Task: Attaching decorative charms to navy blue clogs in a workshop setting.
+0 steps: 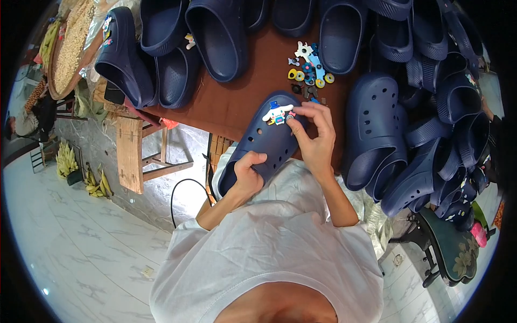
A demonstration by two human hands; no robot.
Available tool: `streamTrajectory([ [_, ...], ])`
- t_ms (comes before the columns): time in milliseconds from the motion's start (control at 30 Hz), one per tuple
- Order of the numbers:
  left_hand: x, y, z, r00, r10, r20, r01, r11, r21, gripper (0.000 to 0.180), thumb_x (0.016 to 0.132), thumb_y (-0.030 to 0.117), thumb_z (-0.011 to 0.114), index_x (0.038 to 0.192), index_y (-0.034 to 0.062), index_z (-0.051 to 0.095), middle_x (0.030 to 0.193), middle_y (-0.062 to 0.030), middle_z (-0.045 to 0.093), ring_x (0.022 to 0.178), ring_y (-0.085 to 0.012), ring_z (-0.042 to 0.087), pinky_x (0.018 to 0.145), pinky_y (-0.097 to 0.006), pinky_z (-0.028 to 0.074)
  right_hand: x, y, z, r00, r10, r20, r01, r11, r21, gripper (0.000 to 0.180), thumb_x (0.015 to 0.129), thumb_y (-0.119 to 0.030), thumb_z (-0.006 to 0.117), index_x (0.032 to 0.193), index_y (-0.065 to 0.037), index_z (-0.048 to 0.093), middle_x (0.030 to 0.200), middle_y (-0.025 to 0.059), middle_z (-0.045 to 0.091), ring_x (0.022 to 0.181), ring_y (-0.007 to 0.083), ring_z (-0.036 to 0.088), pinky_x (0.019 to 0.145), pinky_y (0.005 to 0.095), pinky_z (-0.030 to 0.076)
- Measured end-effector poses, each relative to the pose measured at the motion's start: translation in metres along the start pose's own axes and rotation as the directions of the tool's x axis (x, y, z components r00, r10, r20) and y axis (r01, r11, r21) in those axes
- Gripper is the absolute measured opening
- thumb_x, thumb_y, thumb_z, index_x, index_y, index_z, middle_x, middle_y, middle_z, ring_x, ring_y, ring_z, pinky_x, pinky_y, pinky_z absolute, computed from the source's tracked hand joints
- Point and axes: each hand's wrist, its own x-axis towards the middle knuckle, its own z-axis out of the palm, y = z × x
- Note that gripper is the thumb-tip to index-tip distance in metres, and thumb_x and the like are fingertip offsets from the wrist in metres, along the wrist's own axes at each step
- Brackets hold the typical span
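Head view, and I'm looking down at a navy clog (264,142) held over the near edge of the brown counter (226,102). The left hand (249,175) has its fingers clamped round the heel end. The right hand (315,137) has its fingers pinched on a small charm at the toe, just beside a white cartoon charm (277,114) already plugged in. A little pile of loose charms (308,72) sits further back, with heaps of navy clogs (409,134) around.
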Motion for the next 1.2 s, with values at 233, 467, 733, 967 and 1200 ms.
streamTrajectory([
  [233,-0.002,-0.003,-0.002,1.0,0.019,-0.006,-0.019,1.0,-0.002,0.072,0.068,0.016,0.054,0.136,-0.0047,0.043,0.129,-0.0235,0.054,0.118,-0.0372,0.057,0.105,-0.047,0.045,-0.004,0.0,0.001,0.983,-0.181,0.024,0.182,0.964,-0.192,0.026,0.082,-0.012,0.075,0.106,-0.005,0.067,0.111,0.0134,0.061,0.099,0.0318,0.063,0.083,0.0382,0.05],
  [467,0.003,0.002,-0.009,0.998,0.055,0.042,-0.05,0.994,-0.098,0.064,0.073,0.01,0.05,0.135,-0.0065,0.044,0.131,-0.0225,0.055,0.121,-0.0355,0.056,0.106,-0.046,0.044,0.017,0.006,-0.009,0.991,-0.135,-0.028,0.129,0.979,-0.157,0.017,0.087,-0.008,0.068,0.104,-0.005,0.066,0.096,0.0123,0.064,0.093,0.0302,0.062,0.081,0.0374,0.049],
  [733,0.008,0.001,-0.015,0.984,0.133,-0.121,-0.149,0.98,-0.134,0.055,0.073,0.011,0.056,0.126,-0.0037,0.053,0.119,-0.018,0.063,0.107,-0.0332,0.063,0.095,-0.047,0.052,0.05,0.016,0.006,0.968,-0.243,0.057,0.239,0.837,-0.493,0.025,0.083,-0.01,0.07,0.107,-0.009,0.066,0.107,0.013,0.062,0.099,0.0342,0.059,0.085,0.0431,0.047],
  [967,0.013,-0.005,-0.016,0.998,0.068,-0.008,-0.068,0.978,-0.197,0.046,0.077,0.014,0.059,0.121,-0.0008,0.058,0.114,-0.0135,0.066,0.103,-0.0265,0.063,0.093,-0.039,0.05,0.045,0.025,0.01,0.981,-0.161,0.107,0.193,0.823,-0.534,0.021,0.082,-0.011,0.071,0.102,-0.008,0.065,0.1,0.0114,0.06,0.097,0.0322,0.058,0.083,0.0428,0.044],
  [1200,0.012,-0.01,-0.004,0.996,0.087,-0.025,-0.09,0.976,-0.198,0.047,0.078,0.014,0.057,0.123,-0.0006,0.056,0.116,-0.013,0.065,0.105,-0.0251,0.062,0.096,-0.038,0.05,0.037,0.023,0.0,0.965,-0.246,0.087,0.254,0.811,-0.526,0.013,0.086,-0.008,0.066,0.099,-0.005,0.064,0.097,0.0128,0.06,0.093,0.0329,0.058,0.08,0.0434,0.045],
])
